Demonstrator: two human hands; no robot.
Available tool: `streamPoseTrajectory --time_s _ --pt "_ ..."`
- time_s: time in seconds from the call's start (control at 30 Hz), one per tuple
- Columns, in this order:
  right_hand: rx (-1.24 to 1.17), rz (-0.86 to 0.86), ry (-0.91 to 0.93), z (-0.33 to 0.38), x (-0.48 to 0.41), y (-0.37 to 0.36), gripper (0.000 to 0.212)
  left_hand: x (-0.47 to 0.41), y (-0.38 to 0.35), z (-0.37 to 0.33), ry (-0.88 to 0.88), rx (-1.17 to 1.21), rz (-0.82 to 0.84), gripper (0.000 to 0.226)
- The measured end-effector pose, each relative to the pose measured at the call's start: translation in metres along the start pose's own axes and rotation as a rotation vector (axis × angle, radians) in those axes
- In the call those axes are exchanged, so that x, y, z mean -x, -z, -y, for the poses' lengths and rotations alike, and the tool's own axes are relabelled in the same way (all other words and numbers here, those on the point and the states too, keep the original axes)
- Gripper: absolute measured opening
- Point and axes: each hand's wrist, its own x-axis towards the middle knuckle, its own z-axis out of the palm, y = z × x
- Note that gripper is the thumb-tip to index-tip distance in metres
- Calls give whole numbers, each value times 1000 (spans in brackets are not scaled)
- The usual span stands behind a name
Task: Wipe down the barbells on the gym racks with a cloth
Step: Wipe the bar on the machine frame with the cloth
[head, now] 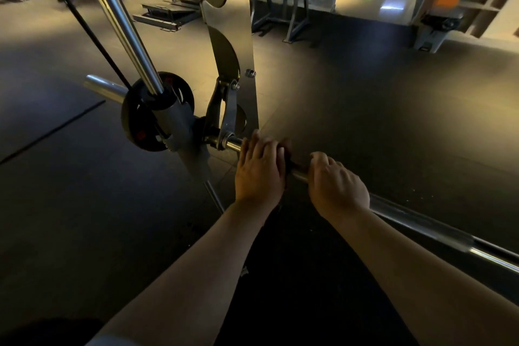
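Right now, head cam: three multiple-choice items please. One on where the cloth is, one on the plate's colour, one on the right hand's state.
1. Where is the cloth?
A) on the floor
B) on the bar, under the left hand
C) draped over the rack

2. What colour is the plate?
A) black
B) orange
C) white

3. What is the right hand doing?
A) hanging free
B) lying flat on the floor
C) gripping the bar

Answers:
1 B: dark cloth shows beside the left hand's fingers, on the bar.
2 A: the plate is plainly black.
3 C: its fingers curl round the bar.
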Motion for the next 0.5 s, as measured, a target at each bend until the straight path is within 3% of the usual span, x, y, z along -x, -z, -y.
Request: streamPoseTrajectory --time_s 0.1,0.27,0.5 --pt "-9 10 14 -2 1 -1 28 16 -7 -9 23 10 17 50" --pt "-23 2 43 -4 0 -1 28 33 -14 5 -124 16 1 51" --pt "-42 3 18 -4 1 0 33 -1 -1 -18 69 -24 8 42"
